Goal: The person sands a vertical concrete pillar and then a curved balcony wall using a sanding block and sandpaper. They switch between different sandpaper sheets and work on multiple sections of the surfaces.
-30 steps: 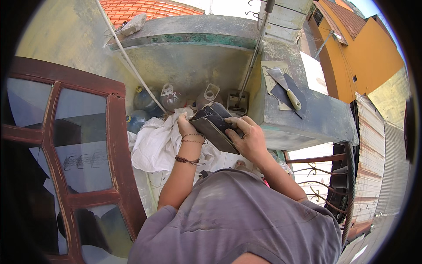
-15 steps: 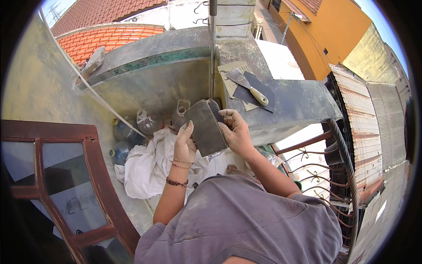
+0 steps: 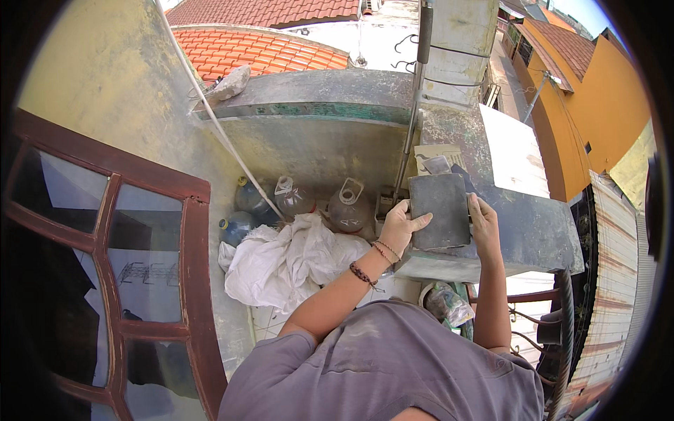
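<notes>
A flat, dark grey rectangular slab (image 3: 440,210) with worn edges is held up in front of the concrete ledge, its broad face toward me. My left hand (image 3: 400,230) grips its lower left edge, thumb across the face and fingers behind. At the right edge my right hand (image 3: 484,223) holds it, with the fingers partly hidden behind it. Behind the slab, on the ledge, lie a tan piece of cardboard (image 3: 427,152) and the blade of a scraper (image 3: 437,165); the scraper's handle is hidden.
The concrete ledge (image 3: 523,217) runs to the right, above a metal railing (image 3: 564,330). Large plastic bottles (image 3: 349,210) stand by the low wall, next to a crumpled white sack (image 3: 295,263). A brown window frame (image 3: 196,266) leans at left. A metal pole (image 3: 409,133) rises behind the slab.
The view has swung left. The slab has turned upright and squarer to me, further over the ledge, now covering the scraper's handle. My right hand has shifted to its right edge.
</notes>
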Demonstrator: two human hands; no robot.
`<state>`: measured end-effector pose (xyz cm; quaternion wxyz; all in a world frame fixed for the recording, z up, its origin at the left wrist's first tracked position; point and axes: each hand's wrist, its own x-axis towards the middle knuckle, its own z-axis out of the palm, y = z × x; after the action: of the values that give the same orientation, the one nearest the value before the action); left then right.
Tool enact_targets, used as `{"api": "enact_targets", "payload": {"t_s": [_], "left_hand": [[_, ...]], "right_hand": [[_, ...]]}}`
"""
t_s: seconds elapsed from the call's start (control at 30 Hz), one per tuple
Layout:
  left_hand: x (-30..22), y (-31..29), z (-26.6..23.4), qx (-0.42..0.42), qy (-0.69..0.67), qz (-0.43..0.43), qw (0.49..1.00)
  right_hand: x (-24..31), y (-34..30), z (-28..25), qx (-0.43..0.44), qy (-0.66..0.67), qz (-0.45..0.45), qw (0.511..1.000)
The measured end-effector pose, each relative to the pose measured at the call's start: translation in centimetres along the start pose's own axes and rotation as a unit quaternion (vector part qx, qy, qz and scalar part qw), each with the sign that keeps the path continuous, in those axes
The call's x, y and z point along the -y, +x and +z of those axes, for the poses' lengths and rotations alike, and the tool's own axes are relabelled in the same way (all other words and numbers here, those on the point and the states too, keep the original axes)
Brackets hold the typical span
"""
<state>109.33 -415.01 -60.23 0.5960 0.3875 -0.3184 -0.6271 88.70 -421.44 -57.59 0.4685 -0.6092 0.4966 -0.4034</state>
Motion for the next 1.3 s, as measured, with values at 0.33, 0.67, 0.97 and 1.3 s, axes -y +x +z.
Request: {"api": "enact_targets", "payload": {"t_s": [0.33,0.67,0.97,1.3], "left_hand": [[0.1,2.7,-2.1,-0.068,0.07,-0.055,0.994],[-3.3,5.3,-2.9,0.006,0.108,-0.06,0.992],[-2.0,10.4,-0.1,-0.008,0.28,-0.049,0.959],[3.4,10.3,6.1,-0.014,0.797,0.156,0.583]], "right_hand": [[-2.2,3.8,-1.3,-0.01,-0.317,-0.089,0.944],[-2.1,3.3,-1.6,0.023,-0.388,-0.122,0.913],[-4.6,-0.5,-9.1,-0.16,-0.266,-0.046,0.95],[-6.7,-1.8,-10.5,-0.213,-0.187,-0.052,0.958]]}}
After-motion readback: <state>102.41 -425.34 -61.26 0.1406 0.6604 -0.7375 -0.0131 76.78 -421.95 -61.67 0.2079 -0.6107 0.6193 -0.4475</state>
